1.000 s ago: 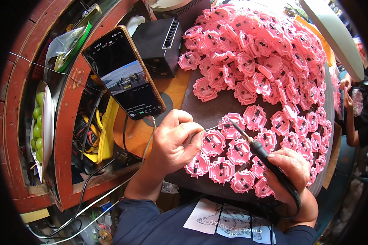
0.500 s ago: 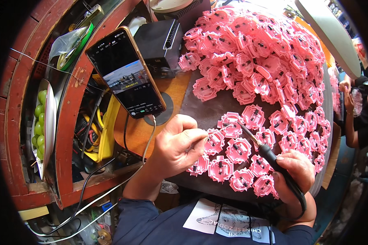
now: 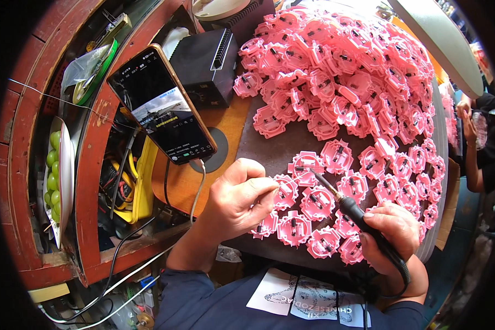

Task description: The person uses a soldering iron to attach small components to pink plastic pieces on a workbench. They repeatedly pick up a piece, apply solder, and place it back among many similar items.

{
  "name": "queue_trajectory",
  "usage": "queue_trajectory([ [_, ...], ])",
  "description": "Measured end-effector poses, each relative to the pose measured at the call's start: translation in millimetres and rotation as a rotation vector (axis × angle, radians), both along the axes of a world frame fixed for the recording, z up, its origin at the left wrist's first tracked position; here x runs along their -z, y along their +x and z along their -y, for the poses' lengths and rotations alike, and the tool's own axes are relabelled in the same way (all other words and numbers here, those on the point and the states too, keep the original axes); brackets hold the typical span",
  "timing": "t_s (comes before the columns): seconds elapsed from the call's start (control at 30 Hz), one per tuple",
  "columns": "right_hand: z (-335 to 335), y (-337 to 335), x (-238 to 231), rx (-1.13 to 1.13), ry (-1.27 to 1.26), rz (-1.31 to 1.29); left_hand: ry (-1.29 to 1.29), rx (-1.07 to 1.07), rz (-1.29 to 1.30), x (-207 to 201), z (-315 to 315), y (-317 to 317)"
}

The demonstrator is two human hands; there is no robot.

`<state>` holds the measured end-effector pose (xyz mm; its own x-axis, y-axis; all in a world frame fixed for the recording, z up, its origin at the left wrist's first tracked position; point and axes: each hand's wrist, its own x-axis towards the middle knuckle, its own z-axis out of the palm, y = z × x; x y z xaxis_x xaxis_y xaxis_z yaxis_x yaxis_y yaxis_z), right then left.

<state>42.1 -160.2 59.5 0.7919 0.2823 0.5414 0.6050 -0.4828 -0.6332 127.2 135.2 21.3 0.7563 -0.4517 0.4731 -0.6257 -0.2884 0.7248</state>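
Observation:
My left hand (image 3: 239, 199) is closed in a pinch on a thin length of solder wire (image 3: 287, 180), which points right toward a pink plastic housing (image 3: 306, 163). In my right hand (image 3: 393, 234) is a black-handled soldering iron (image 3: 353, 211). Its tip slants up and left over that same housing, close to the wire's end; whether they touch is too small to tell. Around it, more pink housings (image 3: 318, 203) lie spread out in loose rows, each with a small black part inside.
A tall heap of pink housings (image 3: 346, 71) fills the far side of the dark mat (image 3: 264, 144). A phone (image 3: 165, 107) leans at the left before a black box (image 3: 206, 66). A pale lamp-like panel (image 3: 440, 41) overhangs the far right. Beyond, another person's hand (image 3: 467, 124) shows.
The view has shifted slightly, so the bench things appear a little to the left. The iron's tip is slightly nearer the wire's end. The phone's picture has changed. Both grips are the same.

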Motion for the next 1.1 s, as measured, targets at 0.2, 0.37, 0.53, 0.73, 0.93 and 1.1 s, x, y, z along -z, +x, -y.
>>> queue_trajectory([
  [0.2,-0.6,0.1,-0.5,0.004,-0.009,0.003,0.007,0.008,-0.001,-0.4,0.4,0.8],
  [0.37,-0.4,1.1,0.3,-0.003,-0.011,-0.002,0.002,0.008,0.002,-0.5,0.7,0.9],
  [0.53,-0.8,0.3,-0.1,0.012,-0.003,0.007,0.011,0.011,-0.002,-1.4,1.5,2.2],
  [0.73,-0.4,0.9,0.1,0.001,-0.012,0.005,0.003,0.014,-0.011,-1.7,2.3,2.2],
  [0.93,0.2,0.1,0.5,0.006,-0.016,0.011,0.013,0.013,-0.020,-0.7,2.6,2.8],
  [1.1,0.9,0.3,-1.4,0.016,-0.025,0.021,0.015,0.001,0.011,-0.5,0.0,2.0],
])
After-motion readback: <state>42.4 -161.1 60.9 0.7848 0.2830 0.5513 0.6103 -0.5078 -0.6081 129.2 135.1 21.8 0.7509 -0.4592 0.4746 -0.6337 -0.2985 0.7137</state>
